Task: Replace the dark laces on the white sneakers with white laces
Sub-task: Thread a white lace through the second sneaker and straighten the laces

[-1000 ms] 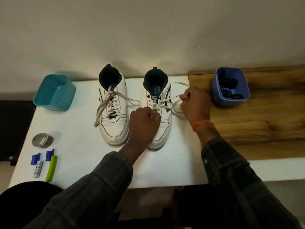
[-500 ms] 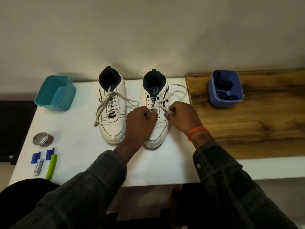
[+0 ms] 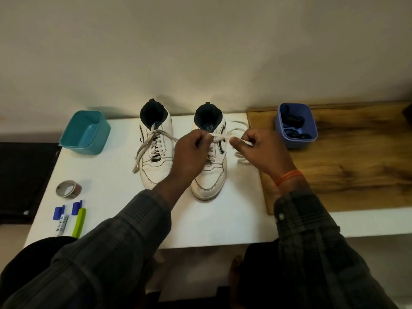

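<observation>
Two white high-top sneakers stand side by side on the white table, toes toward me. The left sneaker carries a white lace with loose ends trailing to both sides. Over the right sneaker, my left hand pinches the white lace near the upper eyelets. My right hand grips the same lace's other end just right of the shoe. The lace runs taut between both hands, with slack lying on the table. Dark laces lie in the purple-blue tub.
A teal tub stands at the table's back left. A roll of tape, two blue clips and a green pen-like item lie front left. A wooden surface adjoins on the right. A wall rises right behind.
Both hands rose from the middle eyelets toward the shoe's top. My right hand swung out to the right, drawing the white lace taut.
</observation>
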